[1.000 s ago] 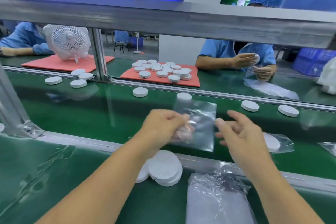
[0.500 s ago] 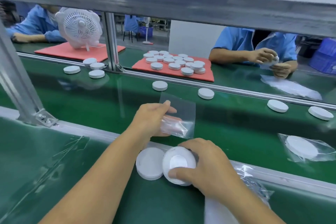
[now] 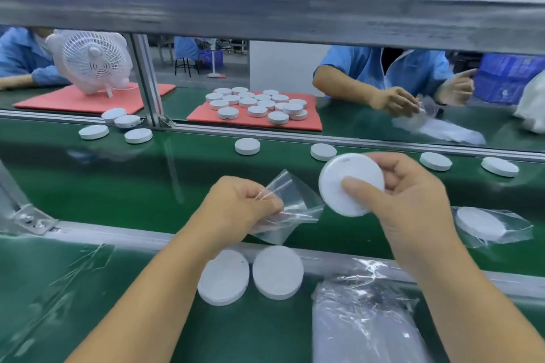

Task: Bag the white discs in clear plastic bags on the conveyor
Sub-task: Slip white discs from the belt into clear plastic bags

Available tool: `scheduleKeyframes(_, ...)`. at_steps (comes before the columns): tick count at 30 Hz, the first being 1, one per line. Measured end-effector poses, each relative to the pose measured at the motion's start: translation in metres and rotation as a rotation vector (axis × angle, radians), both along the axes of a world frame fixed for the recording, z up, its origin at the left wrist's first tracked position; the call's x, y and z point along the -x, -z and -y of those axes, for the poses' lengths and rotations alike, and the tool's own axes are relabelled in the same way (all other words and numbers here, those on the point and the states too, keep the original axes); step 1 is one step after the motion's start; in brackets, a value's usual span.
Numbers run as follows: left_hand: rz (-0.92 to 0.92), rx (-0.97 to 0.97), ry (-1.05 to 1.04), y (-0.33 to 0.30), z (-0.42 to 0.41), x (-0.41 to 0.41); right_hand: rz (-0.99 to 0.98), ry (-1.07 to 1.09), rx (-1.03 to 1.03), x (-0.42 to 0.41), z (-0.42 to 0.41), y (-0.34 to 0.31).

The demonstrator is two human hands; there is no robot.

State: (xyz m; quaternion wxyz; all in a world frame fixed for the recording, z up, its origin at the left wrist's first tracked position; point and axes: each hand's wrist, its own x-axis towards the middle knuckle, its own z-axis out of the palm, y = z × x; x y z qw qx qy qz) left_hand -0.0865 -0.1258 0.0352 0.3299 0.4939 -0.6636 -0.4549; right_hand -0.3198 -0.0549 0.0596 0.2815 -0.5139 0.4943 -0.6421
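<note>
The left hand (image 3: 241,203) pinches a clear plastic bag (image 3: 290,206) by its near edge, fingers curled round the film, and the bag holds nothing; its mouth side points toward the right hand (image 3: 410,197). That hand grips a white disc (image 3: 339,186) between the thumb on its near face and the fingers behind, tilted so its flat face shows, its lower left rim just beside the bag's edge; whether rim and film touch cannot be told. Both are held above the green conveyor belt (image 3: 118,186). On the belt to the right lies a bagged disc (image 3: 483,225), a white disc fully inside its clear bag. Along the far edge of the belt stand loose discs, unbagged: one (image 3: 247,146) near the middle, another (image 3: 323,152) just behind the held disc, two more (image 3: 435,161) further right, and a small group (image 3: 138,135) on the left. On the near surface (image 3: 147,318), this side of the metal rail, two unbagged discs (image 3: 250,277) lie flat side by side, touching or nearly so, below the left hand. To their right lies a stack of clear bags (image 3: 365,318), flat and glossy. Beyond the belt a red mat (image 3: 206,116) carries a cluster of white discs (image 3: 256,104), and another person's hands (image 3: 395,102) handle clear film. A white fan (image 3: 91,63) stands on a second red mat.
</note>
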Motion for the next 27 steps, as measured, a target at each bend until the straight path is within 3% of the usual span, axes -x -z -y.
scheduleKeyframes(3,0.124,0.06,0.126,-0.004,-0.007,0.008,-0.075,-0.022,0.072,0.001,0.001,0.001)
scheduleKeyframes(8,0.012,0.048,0.24,-0.013,-0.018,0.012,-0.237,0.04,-0.011,0.009,0.002,0.007)
scheduleKeyframes(17,-0.171,-0.125,0.295,-0.01,-0.026,0.021,-0.169,-0.028,0.019,0.002,0.0,0.004)
scheduleKeyframes(27,-0.281,-0.173,0.237,-0.013,-0.027,0.021,-0.154,-0.029,-0.001,0.01,0.0,0.0)
